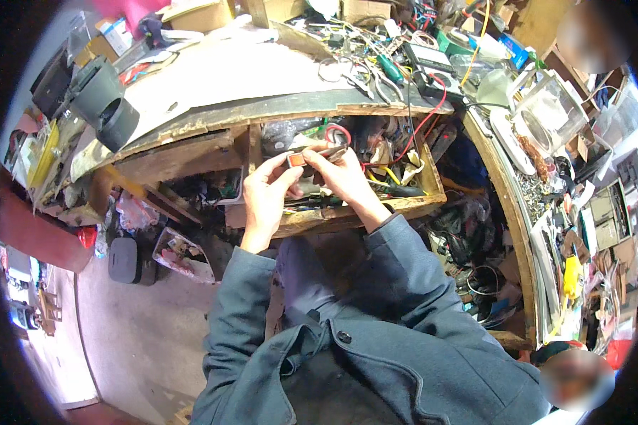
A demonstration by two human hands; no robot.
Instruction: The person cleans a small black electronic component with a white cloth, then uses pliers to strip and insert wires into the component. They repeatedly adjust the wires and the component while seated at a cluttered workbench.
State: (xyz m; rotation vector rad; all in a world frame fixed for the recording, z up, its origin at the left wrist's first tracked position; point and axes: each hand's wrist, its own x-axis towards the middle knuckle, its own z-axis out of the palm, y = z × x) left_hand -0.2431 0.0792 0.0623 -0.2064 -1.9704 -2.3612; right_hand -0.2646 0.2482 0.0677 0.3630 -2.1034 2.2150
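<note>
Both my hands are raised over an open wooden drawer [404, 206] under the workbench. My left hand [266, 193] pinches a small orange-red rectangular part [295, 161] between thumb and fingers. My right hand [340, 172] meets it from the right, its fingers closed on the same part and on a thin metal piece [331, 151] that sticks out above it. The drawer beneath is packed with red and yellow wires, pliers and other tools. Both forearms wear grey-blue jacket sleeves.
The worn workbench top [262, 78] carries wires, a green-handled screwdriver [389, 68], a multimeter [424, 58] and black cylinders [106, 99] at the left. A cluttered side shelf [524, 212] runs down the right. Boxes and a black device [123, 260] lie on the floor.
</note>
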